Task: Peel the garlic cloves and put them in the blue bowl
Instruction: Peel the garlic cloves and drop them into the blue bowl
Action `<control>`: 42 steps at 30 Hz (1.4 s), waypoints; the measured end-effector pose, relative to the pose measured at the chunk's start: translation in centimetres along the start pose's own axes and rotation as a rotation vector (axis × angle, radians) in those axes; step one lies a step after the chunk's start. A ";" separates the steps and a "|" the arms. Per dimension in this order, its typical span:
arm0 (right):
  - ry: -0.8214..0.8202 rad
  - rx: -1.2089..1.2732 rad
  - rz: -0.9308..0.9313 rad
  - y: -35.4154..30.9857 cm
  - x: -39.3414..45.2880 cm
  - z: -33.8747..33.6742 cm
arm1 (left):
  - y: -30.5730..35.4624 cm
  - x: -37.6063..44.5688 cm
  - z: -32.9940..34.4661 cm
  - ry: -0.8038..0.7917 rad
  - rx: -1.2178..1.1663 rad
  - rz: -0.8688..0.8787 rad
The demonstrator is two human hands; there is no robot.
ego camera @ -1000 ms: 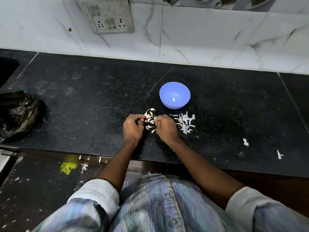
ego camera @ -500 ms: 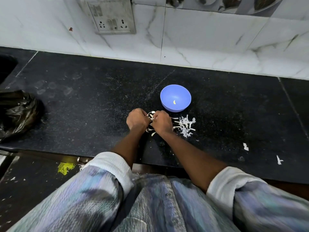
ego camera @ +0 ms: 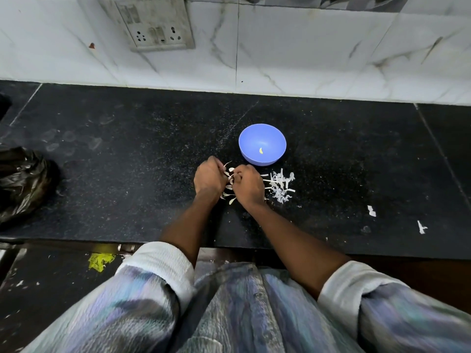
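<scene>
Both hands (ego camera: 209,178) (ego camera: 248,186) pinch garlic (ego camera: 230,177); no writing is legible.

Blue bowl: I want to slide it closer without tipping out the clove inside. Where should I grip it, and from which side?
Probably pinch the rim of the blue bowl on its far right side, coming from the right. It stands upright with an open, thin rim; both hands and the peel scraps crowd its near side.

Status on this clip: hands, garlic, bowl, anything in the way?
Left hand and right hand curled close together, working a garlic clove over the unpeeled pile. Blue bowl holds one peeled clove. Peel scraps beside the hands; nothing blocking the bowl.
</scene>
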State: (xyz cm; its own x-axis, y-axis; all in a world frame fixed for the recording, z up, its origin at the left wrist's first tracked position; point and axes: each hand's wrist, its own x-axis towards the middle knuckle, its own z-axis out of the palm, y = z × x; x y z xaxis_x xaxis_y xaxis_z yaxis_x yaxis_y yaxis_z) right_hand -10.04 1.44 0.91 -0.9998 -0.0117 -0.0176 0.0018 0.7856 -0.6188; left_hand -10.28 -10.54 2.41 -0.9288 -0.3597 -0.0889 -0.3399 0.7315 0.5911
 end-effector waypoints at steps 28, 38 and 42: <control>-0.097 1.188 0.496 7.5 -2.8 -9.7 | 9.5 -6.8 3.7 -0.118 -0.467 -0.033; -0.167 1.012 0.387 6.0 -3.0 -9.9 | 7.7 -7.3 4.2 -0.096 -0.573 -0.124; -0.188 0.950 0.367 6.0 -2.8 -10.4 | 7.0 -7.4 4.4 -0.122 -0.714 -0.129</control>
State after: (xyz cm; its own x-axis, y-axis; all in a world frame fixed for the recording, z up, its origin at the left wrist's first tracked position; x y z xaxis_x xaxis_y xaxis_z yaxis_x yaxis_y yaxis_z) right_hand -7.42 12.66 5.42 -0.9149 -0.0306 -0.4025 0.4036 -0.0512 -0.9135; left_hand -6.45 -0.17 3.66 -0.9120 -0.3202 -0.2565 -0.3068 0.1173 0.9445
